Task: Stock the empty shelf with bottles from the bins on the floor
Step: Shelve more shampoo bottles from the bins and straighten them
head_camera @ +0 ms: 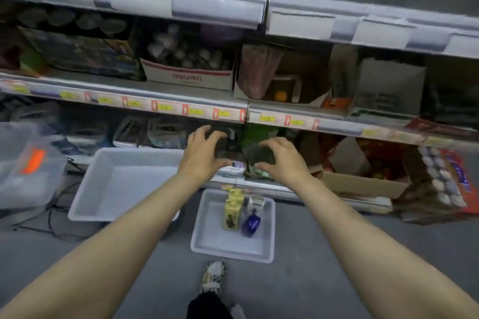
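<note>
At far left a clear lidded box (28,163) with an orange label sits on the floor; its contents are too blurred to tell. Beside it a big bin (124,184) stands against the bottom shelf (274,186), showing only its pale inner walls and base. On the shelf above, a white carton (189,77) with red print holds pale round-topped items.

The left hand (203,156) reaches over the bottom shelf's edge, its grip a wide claw with thumb and fingers apart. A dark bottle (230,139) stands on that shelf just beyond it. Blur hides whether the fingers touch the bottle, so I cannot tell if the grip holds anything.

Below and between the arms, a small bin (233,248) lies on the floor. It holds a yellow bottle (231,212), a blue bottle (251,224) just right of it, and a white item (256,202) behind them, all at the bin's far end. A patterned shoe (213,276) stands near the bin's closer edge.

The right hand (281,160) hovers at the same shelf, fingers arched, thumb apart, around or against a green bottle (255,154). Contact is unclear, so here too I cannot tell.

Further right on the bottom shelf, a brown box (363,185) holds reddish goods.
</note>
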Demonstrator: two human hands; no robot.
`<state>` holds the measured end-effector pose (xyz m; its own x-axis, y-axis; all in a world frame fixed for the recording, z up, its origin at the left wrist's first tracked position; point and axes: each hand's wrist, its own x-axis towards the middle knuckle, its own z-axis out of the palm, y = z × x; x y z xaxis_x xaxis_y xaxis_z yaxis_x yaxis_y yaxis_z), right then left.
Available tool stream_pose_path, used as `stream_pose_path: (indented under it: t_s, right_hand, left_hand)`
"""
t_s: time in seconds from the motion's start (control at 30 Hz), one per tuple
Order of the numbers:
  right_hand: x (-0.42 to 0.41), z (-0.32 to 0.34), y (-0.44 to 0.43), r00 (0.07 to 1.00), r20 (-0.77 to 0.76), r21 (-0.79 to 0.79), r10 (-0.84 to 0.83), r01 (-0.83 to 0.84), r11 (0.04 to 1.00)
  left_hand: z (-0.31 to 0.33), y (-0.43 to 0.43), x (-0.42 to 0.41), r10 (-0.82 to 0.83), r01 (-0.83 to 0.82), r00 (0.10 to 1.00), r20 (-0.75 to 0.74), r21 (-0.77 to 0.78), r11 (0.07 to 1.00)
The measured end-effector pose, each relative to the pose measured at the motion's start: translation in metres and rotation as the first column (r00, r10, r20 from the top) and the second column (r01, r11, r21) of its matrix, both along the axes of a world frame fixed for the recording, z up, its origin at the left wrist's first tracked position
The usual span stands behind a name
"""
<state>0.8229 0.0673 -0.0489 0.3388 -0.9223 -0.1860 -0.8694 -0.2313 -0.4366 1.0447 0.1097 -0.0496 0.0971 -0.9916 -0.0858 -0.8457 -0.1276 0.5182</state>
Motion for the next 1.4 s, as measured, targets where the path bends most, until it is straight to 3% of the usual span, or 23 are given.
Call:
stream_pose_path:
  t_s: [0.37, 0.6, 0.77, 1.0, 1.4]
  right_hand:
    - [-0.017, -0.281, 0.005, 0.972, 0.055, 0.254, -0.229, 0.208, 0.945]
    - [-0.012, -0.472, -0.011, 0.976, 0.086, 0.327, -0.201, 0.163, 0.931]
    - [-0.023, -0.565, -0.012, 0.975, 0.128, 0.445, -0.181, 0.107, 0.889]
    - [-0.032, -0.594, -0.008, 0.932, 0.243, 0.474, -0.269, 0.127, 0.871]
    - [-0.029, -0.598, -0.007, 0.935, 0.212, 0.426, -0.283, 0.172, 0.888]
  left_hand:
    - [-0.29, -0.004, -0.009, 0.033, 0.038, 0.962, -0.273, 0.251, 0.967]
    - [-0.5, -0.021, -0.014, 0.161, -0.009, 0.905, -0.393, 0.362, 0.932]
    - [-0.617, -0.035, -0.013, 0.237, -0.024, 0.853, -0.466, 0.418, 0.908]
    - [-0.673, -0.037, -0.024, 0.309, -0.036, 0.772, -0.556, 0.446, 0.894]
    - [-0.687, -0.035, -0.018, 0.302, -0.041, 0.763, -0.572, 0.423, 0.905]
